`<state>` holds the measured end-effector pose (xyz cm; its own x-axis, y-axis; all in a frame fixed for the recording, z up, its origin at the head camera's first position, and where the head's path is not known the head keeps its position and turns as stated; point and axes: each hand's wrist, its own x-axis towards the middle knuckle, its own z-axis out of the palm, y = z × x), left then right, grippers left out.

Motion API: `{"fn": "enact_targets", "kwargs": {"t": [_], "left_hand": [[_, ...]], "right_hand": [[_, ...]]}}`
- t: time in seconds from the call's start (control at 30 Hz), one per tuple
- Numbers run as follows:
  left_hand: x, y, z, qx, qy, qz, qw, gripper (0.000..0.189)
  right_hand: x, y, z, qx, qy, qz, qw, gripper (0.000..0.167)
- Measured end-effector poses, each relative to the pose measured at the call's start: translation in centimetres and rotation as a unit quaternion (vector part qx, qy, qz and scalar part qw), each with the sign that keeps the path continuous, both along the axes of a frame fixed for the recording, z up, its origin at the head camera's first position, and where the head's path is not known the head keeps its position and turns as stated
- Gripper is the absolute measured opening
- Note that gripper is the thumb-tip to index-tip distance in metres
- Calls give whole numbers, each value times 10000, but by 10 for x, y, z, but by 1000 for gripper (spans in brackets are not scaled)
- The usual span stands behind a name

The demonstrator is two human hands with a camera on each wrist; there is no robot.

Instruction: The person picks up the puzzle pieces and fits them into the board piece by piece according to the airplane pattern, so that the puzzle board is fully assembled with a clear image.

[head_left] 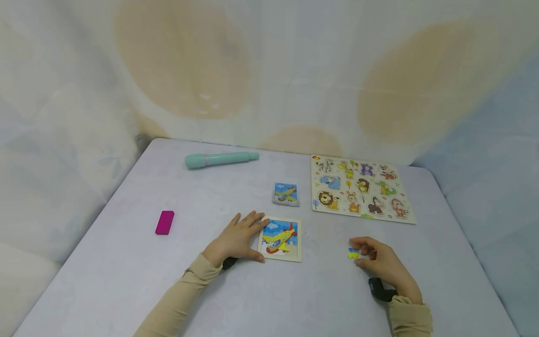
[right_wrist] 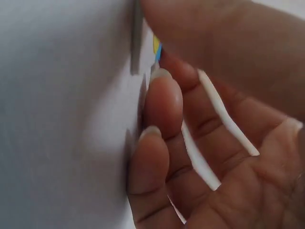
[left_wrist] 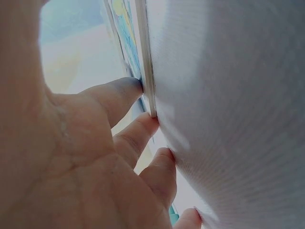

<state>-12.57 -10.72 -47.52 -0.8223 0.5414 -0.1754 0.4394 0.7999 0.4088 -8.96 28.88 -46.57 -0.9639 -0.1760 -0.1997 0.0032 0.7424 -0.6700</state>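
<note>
A small airplane jigsaw puzzle point(head_left: 280, 241) in a pale wooden frame lies on the table. Spread along its left side is my left hand point(head_left: 240, 236), index fingertip on the upper left corner and thumb by the lower left. In the left wrist view, fingertips point(left_wrist: 127, 86) touch the edge of the puzzle frame point(left_wrist: 147, 62). Off to the right, my right hand point(head_left: 381, 260) pinches a blue and yellow puzzle piece point(head_left: 353, 253) between thumb and forefinger, close over the table. The right wrist view shows only a sliver of that piece; the thumb hides most of it.
A small airplane picture point(head_left: 286, 194) lies behind the puzzle. At the back right is a wooden animal puzzle board point(head_left: 358, 189). A mint-green tube-shaped object with a wider end point(head_left: 221, 159) lies at the back left, and a magenta block point(head_left: 164, 222) on the left.
</note>
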Motion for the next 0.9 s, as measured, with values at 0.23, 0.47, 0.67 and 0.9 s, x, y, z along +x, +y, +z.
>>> {"fn": "enact_targets", "kwargs": {"t": [0.23, 0.47, 0.67, 0.9], "left_hand": [[0, -1, 0, 41, 34, 0, 10000, 103], [2, 0, 0, 52, 22, -17, 10000, 103], [3, -1, 0, 77, 22, -21, 10000, 102], [5, -1, -4, 14, 34, -50, 10000, 103]], "right_hand": [[1, -2, 3, 280, -264, -189, 9991, 33], [-15, -18, 3, 139, -146, -171, 9997, 21], [-34, -68, 3, -712, -306, 543, 9955, 21], [-40, -126, 0, -1025, -462, 1316, 9849, 13]]}}
